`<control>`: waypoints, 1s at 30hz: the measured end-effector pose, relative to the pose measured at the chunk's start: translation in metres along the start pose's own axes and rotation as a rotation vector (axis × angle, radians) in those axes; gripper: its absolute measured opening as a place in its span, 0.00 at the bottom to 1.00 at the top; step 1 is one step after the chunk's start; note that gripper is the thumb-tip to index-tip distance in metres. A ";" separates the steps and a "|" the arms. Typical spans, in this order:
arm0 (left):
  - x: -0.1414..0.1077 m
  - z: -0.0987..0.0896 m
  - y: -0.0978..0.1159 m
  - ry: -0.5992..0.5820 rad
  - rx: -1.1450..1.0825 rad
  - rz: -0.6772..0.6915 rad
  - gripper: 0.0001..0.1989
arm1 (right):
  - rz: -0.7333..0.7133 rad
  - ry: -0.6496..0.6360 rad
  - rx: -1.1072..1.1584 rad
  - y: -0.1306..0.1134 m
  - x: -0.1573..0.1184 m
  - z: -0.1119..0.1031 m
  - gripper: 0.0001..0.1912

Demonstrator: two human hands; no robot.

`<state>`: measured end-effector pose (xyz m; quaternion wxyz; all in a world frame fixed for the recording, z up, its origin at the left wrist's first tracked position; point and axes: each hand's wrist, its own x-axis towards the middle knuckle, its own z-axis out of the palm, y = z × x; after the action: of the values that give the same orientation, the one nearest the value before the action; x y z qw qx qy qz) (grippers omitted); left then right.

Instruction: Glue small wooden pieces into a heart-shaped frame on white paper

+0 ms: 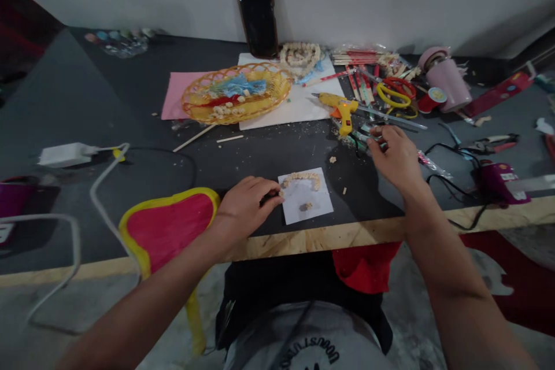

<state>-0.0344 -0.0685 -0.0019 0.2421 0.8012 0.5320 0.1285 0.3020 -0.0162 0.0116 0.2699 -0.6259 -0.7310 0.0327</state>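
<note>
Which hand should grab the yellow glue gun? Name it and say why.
Likely the right hand: it is near the yellow glue gun, while the left hand is farther off, at the small white paper.

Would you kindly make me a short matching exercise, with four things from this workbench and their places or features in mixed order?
Column one:
1. Glue gun
2. Phone
3. Woven basket
4. Left hand

Column two:
A. At the left edge of the small white paper
B. Holds blue strands among other things
C. Yellow body, orange trigger
D. Propped upright against the wall

Right pairs: 1-C, 2-D, 3-B, 4-A
</note>
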 end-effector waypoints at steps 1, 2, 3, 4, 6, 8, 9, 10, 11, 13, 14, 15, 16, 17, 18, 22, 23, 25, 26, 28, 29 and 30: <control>0.000 0.000 -0.001 -0.003 -0.007 0.017 0.08 | -0.003 -0.006 -0.015 0.000 0.002 -0.002 0.08; 0.001 0.000 -0.002 -0.004 -0.016 0.036 0.10 | -0.007 -0.016 -0.030 0.000 0.005 -0.003 0.08; 0.001 0.001 -0.002 -0.003 -0.027 0.052 0.11 | -0.011 -0.030 -0.046 -0.001 0.008 -0.004 0.08; 0.001 0.000 -0.002 0.004 -0.038 0.063 0.11 | -0.010 -0.045 -0.059 -0.003 0.012 -0.004 0.09; 0.000 -0.002 -0.001 0.019 -0.059 0.064 0.12 | 0.014 -0.077 -0.069 -0.006 0.023 0.000 0.10; -0.002 -0.006 0.002 0.032 -0.072 0.036 0.12 | 0.073 -0.116 -0.059 -0.010 0.037 0.008 0.13; -0.003 -0.009 0.004 0.038 -0.078 0.014 0.12 | 0.114 -0.137 -0.052 -0.012 0.045 0.014 0.15; -0.005 -0.012 0.005 0.045 -0.086 -0.011 0.12 | 0.157 -0.158 -0.050 -0.014 0.053 0.019 0.16; -0.007 -0.015 0.006 0.055 -0.099 -0.037 0.12 | 0.200 -0.178 -0.054 -0.015 0.061 0.025 0.17; -0.012 -0.021 0.008 0.084 -0.144 -0.079 0.12 | 0.275 -0.210 -0.063 -0.016 0.074 0.036 0.18; -0.015 -0.024 0.008 0.102 -0.174 -0.097 0.12 | 0.304 -0.218 -0.060 -0.016 0.079 0.040 0.18; -0.019 -0.026 0.009 0.122 -0.210 -0.114 0.12 | 0.326 -0.218 -0.052 -0.015 0.082 0.044 0.18; -0.023 -0.027 0.009 0.140 -0.249 -0.127 0.13 | 0.345 -0.210 -0.037 -0.015 0.084 0.046 0.18; -0.027 -0.028 0.010 0.155 -0.289 -0.135 0.13 | 0.364 -0.193 -0.019 -0.014 0.085 0.048 0.17; -0.031 -0.029 0.010 0.165 -0.328 -0.138 0.14 | 0.383 -0.170 0.002 -0.013 0.086 0.049 0.16; -0.049 -0.025 0.016 0.173 -0.461 -0.152 0.12 | 0.444 -0.086 0.225 -0.011 0.082 0.050 0.11; -0.053 -0.023 0.018 0.168 -0.483 -0.168 0.12 | 0.457 -0.067 0.315 -0.011 0.081 0.049 0.11; -0.058 -0.019 0.023 0.159 -0.516 -0.191 0.11 | 0.506 -0.033 0.486 -0.012 0.078 0.044 0.11; -0.059 -0.017 0.026 0.159 -0.532 -0.198 0.10 | 0.538 -0.012 0.555 -0.013 0.076 0.041 0.10; -0.060 -0.013 0.032 0.172 -0.581 -0.215 0.09 | 0.579 0.016 0.662 -0.014 0.071 0.032 0.09; -0.060 -0.011 0.035 0.187 -0.617 -0.229 0.09 | 0.573 0.030 0.710 -0.015 0.067 0.027 0.09; -0.059 -0.009 0.038 0.202 -0.654 -0.243 0.09 | 0.552 0.042 0.758 -0.016 0.062 0.021 0.10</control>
<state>-0.0322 -0.1326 0.0291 0.4452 0.5956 0.5752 0.3408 0.2747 0.0441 0.0218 0.4753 -0.6548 -0.4682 0.3551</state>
